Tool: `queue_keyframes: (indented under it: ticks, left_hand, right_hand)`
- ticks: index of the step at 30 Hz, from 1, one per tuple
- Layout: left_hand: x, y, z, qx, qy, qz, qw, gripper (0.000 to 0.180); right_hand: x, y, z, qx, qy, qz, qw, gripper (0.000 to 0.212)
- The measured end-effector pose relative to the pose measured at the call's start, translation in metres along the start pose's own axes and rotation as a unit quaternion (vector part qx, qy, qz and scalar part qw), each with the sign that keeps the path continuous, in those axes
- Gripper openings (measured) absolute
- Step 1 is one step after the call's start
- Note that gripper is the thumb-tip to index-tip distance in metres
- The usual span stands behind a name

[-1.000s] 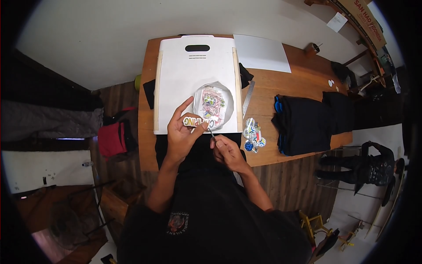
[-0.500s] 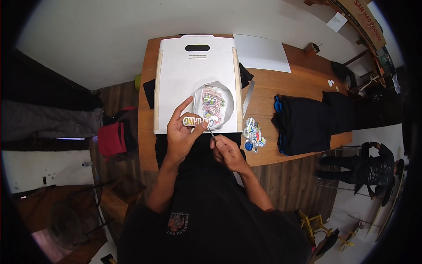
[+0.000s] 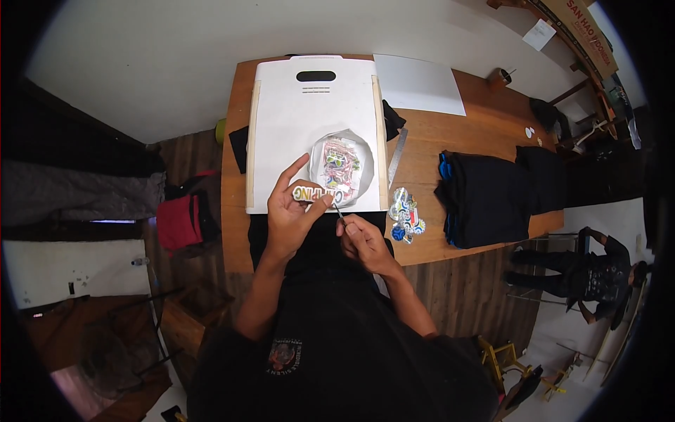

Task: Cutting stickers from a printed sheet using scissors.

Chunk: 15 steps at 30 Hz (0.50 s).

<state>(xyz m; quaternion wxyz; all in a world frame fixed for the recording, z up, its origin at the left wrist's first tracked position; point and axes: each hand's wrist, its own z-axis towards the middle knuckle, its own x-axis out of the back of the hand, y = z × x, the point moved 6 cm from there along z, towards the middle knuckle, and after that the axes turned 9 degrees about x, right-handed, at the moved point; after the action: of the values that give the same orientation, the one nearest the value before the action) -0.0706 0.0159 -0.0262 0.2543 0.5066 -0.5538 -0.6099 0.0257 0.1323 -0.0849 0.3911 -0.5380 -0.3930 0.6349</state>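
Note:
My left hand (image 3: 285,224) pinches a lettered cut-out sticker (image 3: 304,193) with a white border between thumb and fingers, the index finger raised. Closed around a thin dark tool (image 3: 338,210) is my right hand (image 3: 367,243). The tool's tip meets the sticker's right end; its exact kind is too small to make out. Just beyond the sticker, a round white container (image 3: 367,172) with an uneven rim holds a heap of colourful scraps and stickers (image 3: 339,163). It rests on a white board (image 3: 280,133) with a dark slot near its far edge.
Right of the board lie a pile of colourful cut-out stickers (image 3: 406,218) and a metal ruler (image 3: 398,156). Folded black cloth (image 3: 485,200) is stacked further right on the wooden table (image 3: 422,133). A white sheet (image 3: 420,84) lies at the back. Another person (image 3: 598,271) stands at far right.
Both my hands, the sticker and the tool stay almost in place. At far right, the other person's arms have shifted.

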Motion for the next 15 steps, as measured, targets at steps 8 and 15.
queue_keyframes:
  ticks: [8, 15]
  left_hand:
    - [0.0, 0.0014, 0.0012, -0.004, -0.002, -0.002, 1.0, 0.073]
    - [0.0001, 0.0031, 0.0007, -0.004, -0.009, 0.001, 1.0, 0.075]
  right_hand:
    - [0.0004, -0.0005, 0.0006, -0.008, 0.001, 0.003, 1.0, 0.032]
    - [-0.0008, -0.0018, 0.0003, -0.013, -0.007, 0.004, 1.0, 0.032]
